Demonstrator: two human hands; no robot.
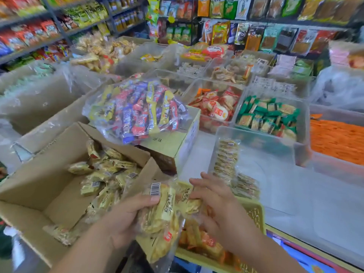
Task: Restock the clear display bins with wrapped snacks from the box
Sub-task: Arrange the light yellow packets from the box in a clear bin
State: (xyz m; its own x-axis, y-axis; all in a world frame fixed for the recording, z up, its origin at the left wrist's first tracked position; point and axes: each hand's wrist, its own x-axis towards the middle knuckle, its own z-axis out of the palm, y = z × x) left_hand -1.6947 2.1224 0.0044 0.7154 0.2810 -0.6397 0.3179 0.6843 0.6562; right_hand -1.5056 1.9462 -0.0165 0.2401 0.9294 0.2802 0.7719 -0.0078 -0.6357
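Note:
An open cardboard box [41, 186] at the lower left holds several yellow wrapped snacks [104, 174]. My left hand [126, 219] grips a stack of these yellow snack packs [159, 215] just right of the box. My right hand [218, 205] lies against the top of the same stack, fingers closed on a pack [189, 201]. Behind my hands stands a clear display bin [254, 146] with a row of the same snacks [226, 158] stood along its left wall.
A yellow basket [254, 211] with orange packs sits under my right hand. A big bag of mixed wrapped candy [137, 107] rests on a closed carton [177, 142]. Further clear bins hold red [216, 107], green [267, 117] and orange [336, 136] snacks. Shelves of goods line the back.

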